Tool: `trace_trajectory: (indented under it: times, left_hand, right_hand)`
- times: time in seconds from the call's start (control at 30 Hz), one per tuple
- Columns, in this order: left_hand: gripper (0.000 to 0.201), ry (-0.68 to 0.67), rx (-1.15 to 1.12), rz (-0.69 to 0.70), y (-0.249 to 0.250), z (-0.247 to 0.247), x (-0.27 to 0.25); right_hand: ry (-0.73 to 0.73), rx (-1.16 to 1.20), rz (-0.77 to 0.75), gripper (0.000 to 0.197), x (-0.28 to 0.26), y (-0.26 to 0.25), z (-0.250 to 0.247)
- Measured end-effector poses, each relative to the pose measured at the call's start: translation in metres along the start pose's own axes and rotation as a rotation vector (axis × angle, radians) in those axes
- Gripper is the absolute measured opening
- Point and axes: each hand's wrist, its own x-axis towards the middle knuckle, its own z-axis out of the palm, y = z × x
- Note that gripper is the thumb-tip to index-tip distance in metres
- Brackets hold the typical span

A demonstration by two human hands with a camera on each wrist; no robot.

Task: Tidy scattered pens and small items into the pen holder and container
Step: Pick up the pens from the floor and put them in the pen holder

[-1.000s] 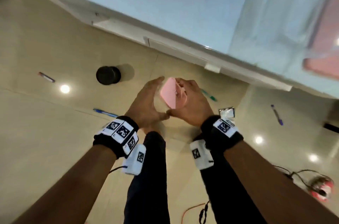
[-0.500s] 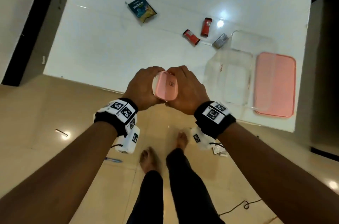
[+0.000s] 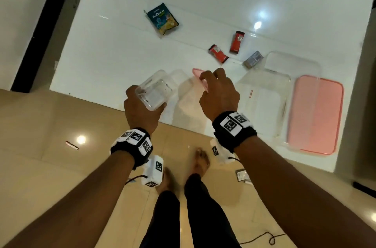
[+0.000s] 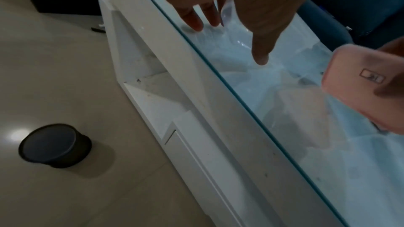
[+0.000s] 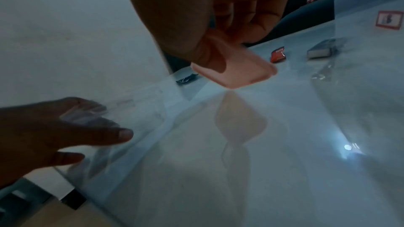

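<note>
My left hand (image 3: 142,105) grips a small clear plastic container (image 3: 153,91) just above the near edge of the white table (image 3: 122,48). My right hand (image 3: 217,93) pinches the container's small pink lid (image 3: 200,79), held apart to the right of the container. In the right wrist view the pink lid (image 5: 236,72) hangs just over the glossy tabletop, with the left hand's fingers (image 5: 104,134) wrapped on the clear container at lower left. The left wrist view shows the pink lid (image 4: 362,85) at the right edge. A black pen holder (image 4: 54,146) stands on the floor.
A large clear container (image 3: 264,95) and its big pink lid (image 3: 317,113) lie at the table's right. Two red packets (image 3: 237,42), a grey box (image 3: 253,58) and a teal sachet (image 3: 162,18) sit farther back. A pen (image 3: 72,145) and small packets (image 3: 242,175) lie on the tan floor.
The small container was held closed between both hands; now the right hand has pulled the pink lid off to the right and the left hand holds the clear body alone.
</note>
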Motion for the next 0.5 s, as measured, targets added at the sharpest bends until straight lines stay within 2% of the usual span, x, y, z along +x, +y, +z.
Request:
trace_trajectory:
  times: [0.07, 0.2, 0.27, 0.4, 0.5]
  left_hand:
    - [0.088, 0.049, 0.017, -0.042, 0.002, 0.007, -0.001]
    - [0.106, 0.038, 0.153, -0.066, 0.014, 0.017, -0.012]
    - [0.109, 0.004, 0.169, -0.057, 0.019, 0.018, -0.019]
    - [0.109, -0.08, 0.126, -0.073, 0.015, 0.015, -0.028]
    - [0.105, -0.135, 0.092, -0.057, 0.008, 0.009, -0.029]
  right_hand:
    - [-0.077, -0.04, 0.049, 0.054, -0.006, 0.004, 0.014]
    - [-0.198, -0.031, 0.111, 0.063, -0.02, 0.006, 0.035]
    - [-0.199, -0.057, 0.112, 0.067, -0.022, 0.007, 0.037]
    - [-0.113, -0.181, 0.092, 0.064, -0.02, 0.013, 0.034]
    - [-0.151, -0.162, 0.114, 0.07, -0.017, 0.02, 0.035]
